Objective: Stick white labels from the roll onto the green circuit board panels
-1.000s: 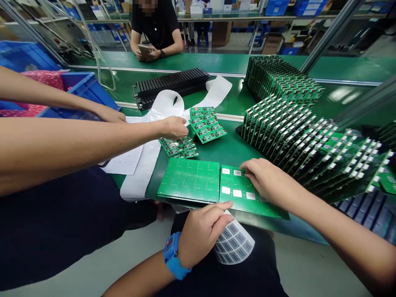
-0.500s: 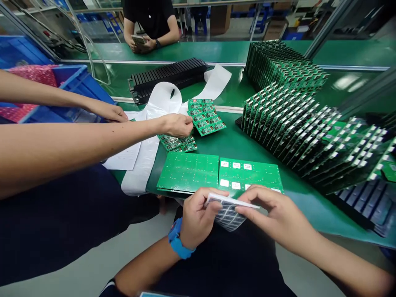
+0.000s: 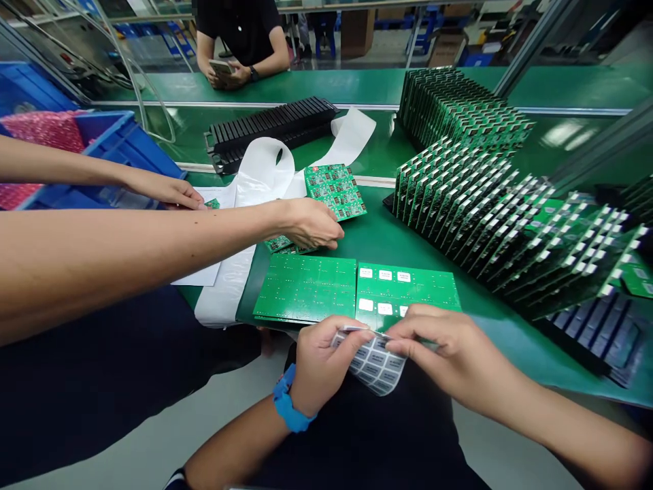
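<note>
A sheet of labels [image 3: 375,367] hangs bent between my two hands, just off the near edge of the bench. My left hand [image 3: 326,357], with a blue watch on its wrist, pinches the sheet's upper left. On the other side, the thumb and fingertips of my right hand [image 3: 433,347] are closed on the sheet's upper right edge. Beyond them lies a green circuit board panel [image 3: 418,282] bearing several white labels, partly covered by my right hand. Beside it on the left rests a stack of green panels [image 3: 311,286], whose top one shows no labels.
A co-worker's arms [image 3: 204,231] reach in from the left; one hand is at the populated boards [image 3: 337,190]. Racks of upright boards [image 3: 510,224] stand at right. A black rack [image 3: 275,129], white strip [image 3: 224,292] and blue bin [image 3: 137,143] lie beyond. Another person [image 3: 242,41] sits opposite.
The label sheet has tipped so more of its printed face shows, and my right hand has shifted slightly left along its edge. The co-worker's nearer hand has moved right and down.
</note>
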Tool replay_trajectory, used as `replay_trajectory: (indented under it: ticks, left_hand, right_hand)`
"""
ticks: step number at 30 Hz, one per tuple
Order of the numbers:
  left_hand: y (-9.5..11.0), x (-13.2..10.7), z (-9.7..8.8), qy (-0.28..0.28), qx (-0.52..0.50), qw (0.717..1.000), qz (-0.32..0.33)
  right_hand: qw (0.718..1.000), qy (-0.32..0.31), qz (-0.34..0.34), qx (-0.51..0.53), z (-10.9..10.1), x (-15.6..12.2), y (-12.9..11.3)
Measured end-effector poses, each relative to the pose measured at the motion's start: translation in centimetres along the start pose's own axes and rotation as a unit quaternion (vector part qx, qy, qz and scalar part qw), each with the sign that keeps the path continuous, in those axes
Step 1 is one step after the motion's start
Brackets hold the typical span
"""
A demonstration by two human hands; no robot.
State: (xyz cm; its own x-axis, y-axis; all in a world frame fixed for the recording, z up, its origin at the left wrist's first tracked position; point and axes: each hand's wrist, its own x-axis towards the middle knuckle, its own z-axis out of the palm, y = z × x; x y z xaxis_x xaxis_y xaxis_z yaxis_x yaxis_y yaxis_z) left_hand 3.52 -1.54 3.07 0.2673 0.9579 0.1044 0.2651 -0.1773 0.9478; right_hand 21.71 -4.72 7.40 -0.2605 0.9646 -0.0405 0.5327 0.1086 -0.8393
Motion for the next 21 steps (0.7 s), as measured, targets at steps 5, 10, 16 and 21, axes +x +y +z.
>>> replay_trajectory:
  ticks: [5, 10, 16, 21]
  left_hand:
    - [-0.1, 0.0, 0.0, 0.009, 0.019, 1.000, -0.011]
    - [0.1, -0.1, -0.1, 0.003, 0.006, 1.000, -0.009]
    - [0.6, -0.4, 0.1, -0.013, 0.022, 0.999, -0.048]
    - [0.8, -0.5, 0.2, -0.026, 0.001, 0.999, -0.041]
  right_hand:
    - [1.000, 0.011, -0.015, -0.003, -0.3, -0.7, 0.4]
    - [0.999, 0.022, -0.022, -0.006, -0.8, -0.8, 0.4]
    - [0.993, 0.025, -0.086, 0.071, -1.5, -1.1, 0.6]
    - [0.995, 0.003, -0.002, 0.097, -2.4, -1.9, 1.6]
